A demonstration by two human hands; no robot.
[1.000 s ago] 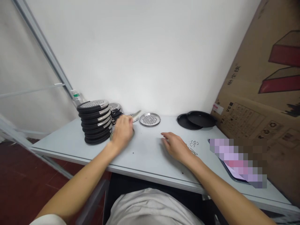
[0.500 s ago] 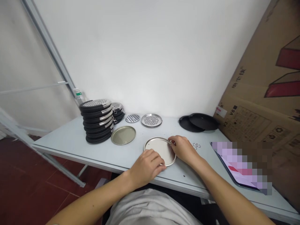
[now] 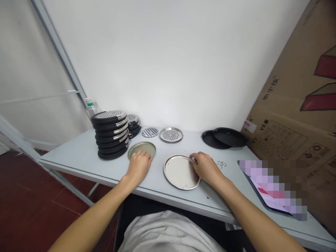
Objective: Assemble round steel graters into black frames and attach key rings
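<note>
A shiny round metal plate (image 3: 181,171) with a raised rim and small holes near its edge lies flat near the table's front. My right hand (image 3: 208,168) pinches its right rim between thumb and fingers. To the left, a dull olive-gold round plate (image 3: 144,146) lies partly covered by my left hand (image 3: 140,163). The left fingers curl down over its near part. Their tips are hidden, so I cannot tell whether they grip it.
Behind the plates are a round perforated grater in a metal ring (image 3: 171,135) and a loose grater disc (image 3: 150,132). Stacked black-rimmed graters (image 3: 110,136) stand left. Black round trays (image 3: 229,137), small metal rings (image 3: 222,163), a tablet (image 3: 270,194) and a cardboard box (image 3: 294,140) are right.
My left hand has left the near rim of the shiny plate and moved left to the olive-gold plate. My right hand remains at the shiny plate's rim. The view has shifted slightly.
</note>
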